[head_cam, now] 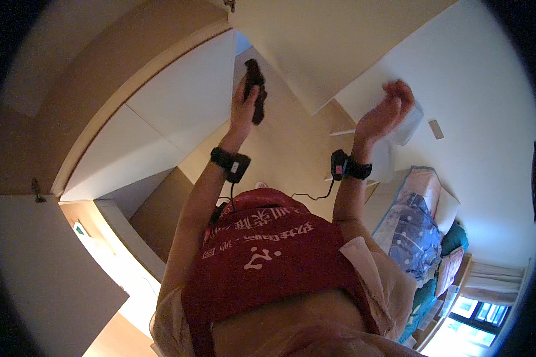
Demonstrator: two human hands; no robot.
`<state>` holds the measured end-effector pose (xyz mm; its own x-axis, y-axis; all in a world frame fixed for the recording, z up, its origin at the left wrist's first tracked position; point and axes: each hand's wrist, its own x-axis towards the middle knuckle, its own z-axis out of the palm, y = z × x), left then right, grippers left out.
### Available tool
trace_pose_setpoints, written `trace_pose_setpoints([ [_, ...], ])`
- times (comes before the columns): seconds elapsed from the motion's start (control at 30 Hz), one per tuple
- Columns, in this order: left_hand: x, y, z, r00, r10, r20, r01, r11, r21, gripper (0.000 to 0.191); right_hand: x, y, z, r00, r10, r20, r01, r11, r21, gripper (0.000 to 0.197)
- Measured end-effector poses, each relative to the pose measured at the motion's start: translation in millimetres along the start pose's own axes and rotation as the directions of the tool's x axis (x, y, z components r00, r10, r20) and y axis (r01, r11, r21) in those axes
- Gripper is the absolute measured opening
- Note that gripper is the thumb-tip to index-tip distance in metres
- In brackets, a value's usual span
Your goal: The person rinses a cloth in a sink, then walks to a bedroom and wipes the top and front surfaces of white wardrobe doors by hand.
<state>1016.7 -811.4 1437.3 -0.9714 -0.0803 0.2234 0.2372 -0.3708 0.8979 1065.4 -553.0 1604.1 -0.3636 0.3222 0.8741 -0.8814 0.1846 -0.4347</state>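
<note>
My left hand [243,105] is raised ahead of my body, its fingers closed around a long, lumpy black object [255,96] too dark to identify. White wardrobe doors or panels [178,93] stand just to its left. Farther right, my right hand [384,116] hangs in the air, slightly blurred, with loosely curled fingers and nothing visible in it. Behind that hand is a translucent plastic item [408,127] against the wall. Each wrist bears a black strap with a small wired box. Below, a red apron [268,267] with white writing covers my front.
A pale board or door [330,40] juts in between my hands at the top. To the right are a bed [415,223] with blue dotted bedding, a wall plate [436,129] and a window [482,317]. A lit doorway edge [116,254] stands lower left.
</note>
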Motion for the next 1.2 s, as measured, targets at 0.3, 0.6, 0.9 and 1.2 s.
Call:
trace_pose_setpoints([
  [0.3,-11.9,-49.5,185.0,0.834,0.469,0.291,-0.551,0.719,0.423,0.051,3.0,123.9,-42.9,0.830,0.496,0.255,-0.508,0.861,-0.022,0.071],
  [0.6,154.4,-48.5,162.8,0.759,0.605,-0.240,-0.497,0.777,0.385,0.060,22.4,130.8,-26.6,0.811,0.584,0.028,-0.584,0.808,0.079,0.064],
  [0.9,338.7,-114.0,-14.5,0.747,0.440,-0.499,-0.433,0.891,0.137,0.070,41.6,133.2,-13.9,0.783,0.617,0.080,-0.617,0.754,0.227,0.078],
  [1.2,288.7,-127.2,69.4,0.714,0.508,-0.482,-0.309,0.846,0.435,0.062,45.5,138.6,-24.6,0.769,0.629,-0.111,-0.611,0.775,0.160,0.080],
])
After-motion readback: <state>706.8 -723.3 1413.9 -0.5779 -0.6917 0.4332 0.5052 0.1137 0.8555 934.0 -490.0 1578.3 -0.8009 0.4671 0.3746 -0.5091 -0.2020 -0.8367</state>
